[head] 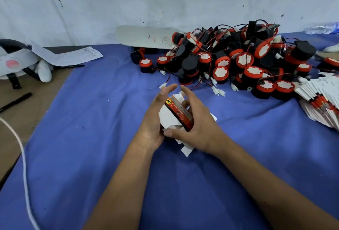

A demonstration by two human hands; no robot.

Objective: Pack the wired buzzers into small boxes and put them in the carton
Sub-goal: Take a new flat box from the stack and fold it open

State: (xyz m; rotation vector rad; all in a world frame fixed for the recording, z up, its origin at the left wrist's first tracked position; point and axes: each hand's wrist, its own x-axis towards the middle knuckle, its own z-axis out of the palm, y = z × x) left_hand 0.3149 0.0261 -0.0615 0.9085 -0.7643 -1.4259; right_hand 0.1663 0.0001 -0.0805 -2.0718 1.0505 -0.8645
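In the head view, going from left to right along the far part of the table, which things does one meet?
White headgear → printed paper sheet → card marked 46 → pile of buzzers → stack of flat boxes.

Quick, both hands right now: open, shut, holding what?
Left hand: holds the small red-and-white cardboard box, its flaps unfolded.
Right hand: grips the same box.

One small box (177, 115); two pens (15, 101); one paper sheet (69, 55).
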